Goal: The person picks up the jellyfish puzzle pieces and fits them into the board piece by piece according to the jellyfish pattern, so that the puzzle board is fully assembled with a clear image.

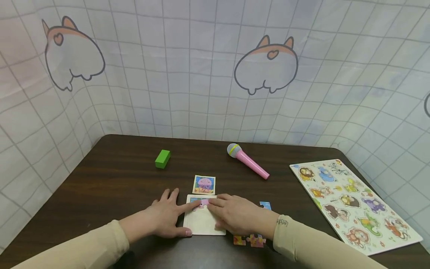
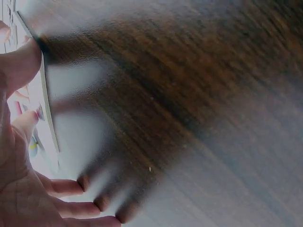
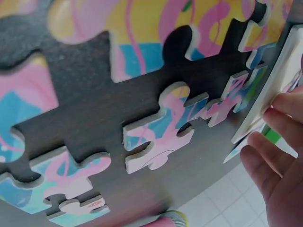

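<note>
A small white puzzle tray lies on the dark table, with colourful pieces along its top edge. My left hand is spread at the tray's left side. Its index fingertip touches the pieces, and its thumb rests at the tray's lower left edge. In the left wrist view its other fingertips are on the table. My right hand lies over the tray's right side, fingers extended onto the pieces and hiding part of them. Just above the tray is a picture card with a pink jellyfish.
Loose jigsaw pieces lie beside and under my right forearm; several more pieces show in the right wrist view. Farther back are a green block and a pink toy microphone. An animal puzzle board lies at the right.
</note>
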`<control>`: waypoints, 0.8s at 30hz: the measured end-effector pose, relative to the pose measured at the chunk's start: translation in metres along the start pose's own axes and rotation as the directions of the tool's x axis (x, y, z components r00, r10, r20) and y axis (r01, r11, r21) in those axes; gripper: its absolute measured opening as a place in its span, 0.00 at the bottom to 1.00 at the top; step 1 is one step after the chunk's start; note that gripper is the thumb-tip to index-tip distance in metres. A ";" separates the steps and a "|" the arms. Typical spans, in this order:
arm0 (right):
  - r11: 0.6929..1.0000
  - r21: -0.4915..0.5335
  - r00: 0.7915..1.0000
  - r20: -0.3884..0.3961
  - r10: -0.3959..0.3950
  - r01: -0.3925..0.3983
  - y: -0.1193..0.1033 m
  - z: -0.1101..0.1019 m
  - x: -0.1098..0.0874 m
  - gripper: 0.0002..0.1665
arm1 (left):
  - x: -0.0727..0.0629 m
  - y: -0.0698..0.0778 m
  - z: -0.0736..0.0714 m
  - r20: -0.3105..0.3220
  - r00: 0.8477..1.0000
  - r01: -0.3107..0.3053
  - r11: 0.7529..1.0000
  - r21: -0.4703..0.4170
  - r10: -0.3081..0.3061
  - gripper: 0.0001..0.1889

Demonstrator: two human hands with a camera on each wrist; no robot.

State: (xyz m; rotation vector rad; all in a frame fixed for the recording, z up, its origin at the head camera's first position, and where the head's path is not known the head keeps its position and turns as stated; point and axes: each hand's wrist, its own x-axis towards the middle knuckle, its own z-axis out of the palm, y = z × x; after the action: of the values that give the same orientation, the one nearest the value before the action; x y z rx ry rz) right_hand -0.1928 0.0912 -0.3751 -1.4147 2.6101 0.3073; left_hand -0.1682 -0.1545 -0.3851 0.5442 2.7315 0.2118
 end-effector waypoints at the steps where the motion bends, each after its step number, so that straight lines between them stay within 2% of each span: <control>1: 1.000 0.004 1.000 -0.002 -0.001 0.001 0.000 0.000 0.000 0.34 | 0.000 0.000 0.000 0.006 1.000 -0.003 1.000 0.001 0.003 0.44; 5: 0.999 0.042 0.999 -0.036 -0.014 0.015 0.002 0.000 0.001 0.32 | -0.001 0.001 -0.001 0.016 1.000 -0.009 1.000 0.014 0.009 0.43; 9: 0.980 0.200 0.996 -0.090 -0.002 0.020 0.010 0.000 0.001 0.27 | 0.000 0.002 -0.004 0.012 1.000 -0.013 0.999 0.033 0.013 0.43; 13: 0.919 0.393 0.990 -0.121 0.073 -0.020 0.025 -0.001 -0.008 0.24 | 0.001 0.003 -0.004 0.012 1.000 -0.005 0.999 0.038 0.004 0.42; 16: 0.871 0.487 0.978 -0.150 0.145 -0.054 0.043 0.002 -0.023 0.22 | 0.002 0.003 -0.003 0.011 1.000 0.005 0.999 0.042 -0.005 0.42; 20: 0.810 0.575 0.951 -0.172 0.255 -0.113 0.069 0.011 -0.047 0.18 | 0.001 0.004 -0.003 0.012 1.000 0.010 0.999 0.049 -0.011 0.43; 24: 0.743 0.635 0.921 -0.123 0.370 -0.213 0.089 0.022 -0.069 0.15 | -0.001 0.003 -0.003 0.011 1.000 0.012 0.999 0.038 -0.013 0.43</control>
State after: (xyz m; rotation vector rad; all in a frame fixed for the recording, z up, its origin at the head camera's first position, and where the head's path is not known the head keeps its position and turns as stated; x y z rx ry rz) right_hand -0.2289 0.2000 -0.3705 -0.8477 2.7272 -0.6814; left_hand -0.1677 -0.1521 -0.3814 0.5366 2.7321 0.1535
